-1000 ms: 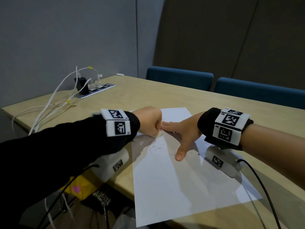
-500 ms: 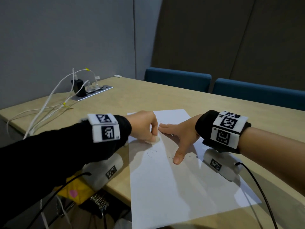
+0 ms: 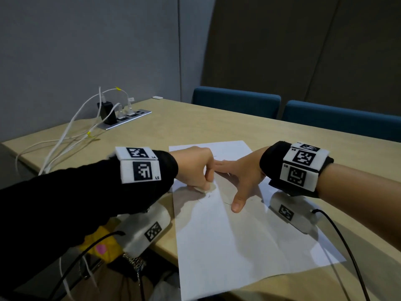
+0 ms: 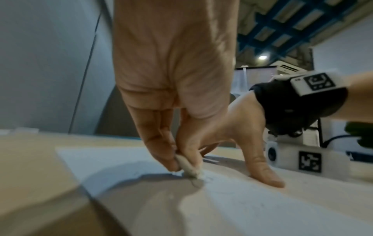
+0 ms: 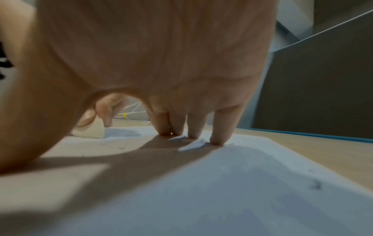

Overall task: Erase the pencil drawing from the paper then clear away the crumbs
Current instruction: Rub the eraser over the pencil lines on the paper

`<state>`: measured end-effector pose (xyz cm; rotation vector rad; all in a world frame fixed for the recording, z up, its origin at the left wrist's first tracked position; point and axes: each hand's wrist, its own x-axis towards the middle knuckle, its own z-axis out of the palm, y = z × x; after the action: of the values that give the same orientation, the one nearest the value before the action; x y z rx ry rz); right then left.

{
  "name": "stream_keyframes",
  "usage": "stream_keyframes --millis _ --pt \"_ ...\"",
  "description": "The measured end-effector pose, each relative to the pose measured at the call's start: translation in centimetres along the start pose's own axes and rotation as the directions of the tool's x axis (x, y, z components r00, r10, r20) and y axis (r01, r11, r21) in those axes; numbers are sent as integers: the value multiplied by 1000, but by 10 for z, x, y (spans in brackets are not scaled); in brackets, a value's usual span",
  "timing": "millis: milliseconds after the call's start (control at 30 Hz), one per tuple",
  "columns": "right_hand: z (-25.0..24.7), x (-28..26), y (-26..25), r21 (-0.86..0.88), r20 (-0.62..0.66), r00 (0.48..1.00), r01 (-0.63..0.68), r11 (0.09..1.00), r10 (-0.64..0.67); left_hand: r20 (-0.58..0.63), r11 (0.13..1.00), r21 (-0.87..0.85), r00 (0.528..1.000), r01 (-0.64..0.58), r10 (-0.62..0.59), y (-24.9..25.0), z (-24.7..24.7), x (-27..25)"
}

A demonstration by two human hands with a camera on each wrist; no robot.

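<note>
Head view: left hand (image 3: pixel 193 166) pinches eraser (image 3: pixel 206 187) on paper (image 3: pixel 227 240).

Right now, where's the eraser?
In the head view, the eraser is pinched in the left hand, pressed on the paper near its far left, just left of the right hand.

Paper (image 3: pixel 227 242) on wooden table (image 3: pixel 217 129)
</note>
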<state>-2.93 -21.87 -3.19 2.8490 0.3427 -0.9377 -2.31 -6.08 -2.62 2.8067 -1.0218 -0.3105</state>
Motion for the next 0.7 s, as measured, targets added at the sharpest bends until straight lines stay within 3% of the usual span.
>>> stream_keyframes --millis 167,400,567,700 --pt "-2 -7 -2 1 -11 1000 -29 1000 29 -87 993 82 993 82 -75 -5 -4 9" --pt "-1 3 0 27 1 1000 -9 1000 9 53 998 -59 999 5 -2 0 4 -3" --pt "-1 0 0 -10 -15 999 -45 999 44 -82 999 11 996 39 -38 -4 -2 8" --pt "-1 4 1 17 0 1000 -17 1000 17 19 999 -37 1000 17 -16 -4 3 3"
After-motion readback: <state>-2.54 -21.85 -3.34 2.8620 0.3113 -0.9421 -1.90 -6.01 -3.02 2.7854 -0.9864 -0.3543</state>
